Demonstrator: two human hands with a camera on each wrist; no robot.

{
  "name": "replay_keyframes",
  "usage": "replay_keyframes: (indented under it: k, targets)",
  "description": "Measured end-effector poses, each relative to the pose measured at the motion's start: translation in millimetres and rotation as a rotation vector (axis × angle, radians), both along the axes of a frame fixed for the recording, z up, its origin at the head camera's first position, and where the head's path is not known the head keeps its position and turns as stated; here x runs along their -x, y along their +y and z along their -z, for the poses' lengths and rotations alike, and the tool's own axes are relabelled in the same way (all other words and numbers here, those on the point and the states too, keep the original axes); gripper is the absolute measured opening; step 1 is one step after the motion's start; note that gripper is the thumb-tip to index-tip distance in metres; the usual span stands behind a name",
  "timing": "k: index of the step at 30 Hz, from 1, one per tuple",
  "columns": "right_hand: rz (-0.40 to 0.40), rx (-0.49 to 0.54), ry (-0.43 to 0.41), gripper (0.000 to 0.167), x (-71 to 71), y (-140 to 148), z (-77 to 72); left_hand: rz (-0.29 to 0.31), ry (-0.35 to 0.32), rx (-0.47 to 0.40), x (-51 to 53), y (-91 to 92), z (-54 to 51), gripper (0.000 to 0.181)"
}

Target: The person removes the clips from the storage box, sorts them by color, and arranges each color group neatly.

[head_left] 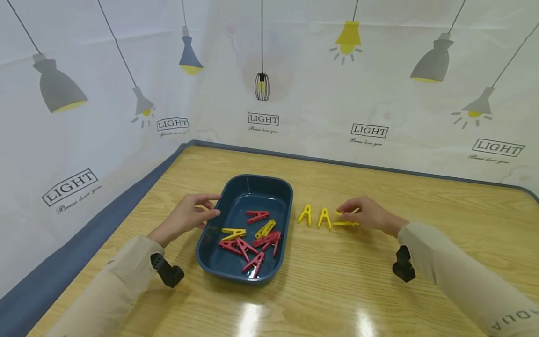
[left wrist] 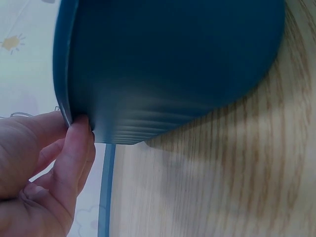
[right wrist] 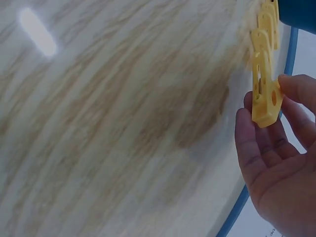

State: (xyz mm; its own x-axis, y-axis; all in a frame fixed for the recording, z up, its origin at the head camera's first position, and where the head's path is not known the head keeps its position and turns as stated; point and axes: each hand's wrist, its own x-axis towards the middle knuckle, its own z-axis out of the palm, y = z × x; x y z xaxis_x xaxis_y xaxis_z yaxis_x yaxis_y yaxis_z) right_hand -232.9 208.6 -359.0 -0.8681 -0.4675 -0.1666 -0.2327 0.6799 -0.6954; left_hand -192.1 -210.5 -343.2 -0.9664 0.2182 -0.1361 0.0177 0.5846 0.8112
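Observation:
My left hand (head_left: 189,216) pinches the left rim of a dark blue plastic tray (left wrist: 173,64), its thumb and fingers on either side of the edge. In the head view, several red clothespins (head_left: 258,216) and a couple of yellow ones (head_left: 234,233) lie loose inside the tray. To the right of it, my right hand (head_left: 370,216) holds a yellow clothespin (right wrist: 266,101) between thumb and fingers, low at the tabletop. Two more yellow clothespins (head_left: 324,218) stand in a row between that hand and the tray. Part of the held clothespin is hidden by the fingers in the head view.
The wood-grain table (head_left: 337,290) has a blue edge along its back and left side. Behind it hangs a pale sheet (head_left: 303,93) printed with lamps. A black camera (head_left: 167,270) sits on the left wrist, another (head_left: 403,264) on the right.

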Motion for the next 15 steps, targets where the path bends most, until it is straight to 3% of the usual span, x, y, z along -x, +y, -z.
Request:
replay_keyframes:
  k: [15]
  targets:
    - [0.014, -0.02, 0.06, 0.017, 3.3, 4, 15.0, -0.01, -0.01, 0.012, 0.2, 0.4, 0.7, 0.047]
